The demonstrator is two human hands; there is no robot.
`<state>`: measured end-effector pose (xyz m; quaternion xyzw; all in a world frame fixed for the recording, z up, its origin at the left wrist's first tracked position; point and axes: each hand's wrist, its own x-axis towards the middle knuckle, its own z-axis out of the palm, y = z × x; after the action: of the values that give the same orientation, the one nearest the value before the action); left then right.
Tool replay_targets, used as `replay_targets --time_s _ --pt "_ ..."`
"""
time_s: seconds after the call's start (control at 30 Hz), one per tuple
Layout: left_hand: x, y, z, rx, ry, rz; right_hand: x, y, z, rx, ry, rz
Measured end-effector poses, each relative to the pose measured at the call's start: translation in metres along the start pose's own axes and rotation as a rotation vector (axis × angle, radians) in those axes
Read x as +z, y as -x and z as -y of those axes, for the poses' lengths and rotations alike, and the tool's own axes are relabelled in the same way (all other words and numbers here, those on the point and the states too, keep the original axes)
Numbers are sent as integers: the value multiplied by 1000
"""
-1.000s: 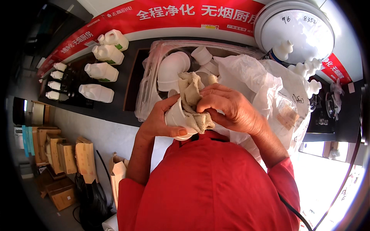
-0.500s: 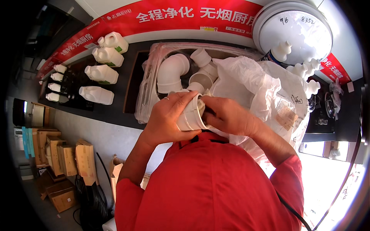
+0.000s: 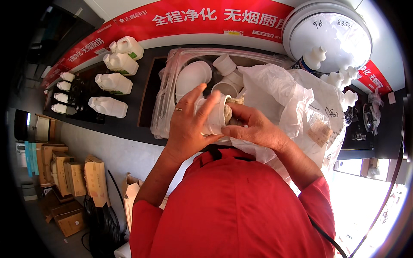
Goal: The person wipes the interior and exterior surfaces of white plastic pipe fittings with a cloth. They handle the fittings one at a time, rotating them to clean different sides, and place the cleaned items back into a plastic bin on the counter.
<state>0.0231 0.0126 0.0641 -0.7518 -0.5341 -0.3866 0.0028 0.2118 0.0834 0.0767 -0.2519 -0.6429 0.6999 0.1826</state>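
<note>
Over the near side of a plastic-wrapped sink (image 3: 160, 116), my left hand (image 3: 183, 124) holds a short white plastic pipe fitting (image 3: 214, 119) on its side, thumb below and some fingers raised off it. My right hand (image 3: 260, 129) is at the fitting's open right end, its fingers closed on a beige rag (image 3: 228, 112) bunched in the mouth, the thumb near the lower rim. How far in the rag reaches is hidden. A wide white pipe elbow (image 3: 191, 77) and a white branched pipe fitting (image 3: 225, 65) lie in the sink beyond my hands.
A crumpled white plastic bag (image 3: 275, 90) covers the sink's right part. Several white jugs (image 3: 112, 82) stand on the dark counter (image 3: 142, 56) at left; white-topped bottles (image 3: 316, 56) and a large round white lid (image 3: 327, 36) are at right. Cardboard boxes (image 3: 75, 178) are stacked lower left.
Some left-hand fingers have lifted off the fitting. My right hand has drawn back from inside its mouth to the rim, and more of the rag shows.
</note>
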Motion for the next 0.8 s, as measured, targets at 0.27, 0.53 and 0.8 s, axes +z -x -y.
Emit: replay_targets --time_s 0.27,0.53,0.8 --pt "20 35 22 -778 1426 52 8 -4 -15 -225 45 -191" --pt "28 26 8 -881 1474 -200 11 -4 -24 -530 941 -165" --pt "35 25 21 -324 954 -138 13 3 -25 112 -379 76"
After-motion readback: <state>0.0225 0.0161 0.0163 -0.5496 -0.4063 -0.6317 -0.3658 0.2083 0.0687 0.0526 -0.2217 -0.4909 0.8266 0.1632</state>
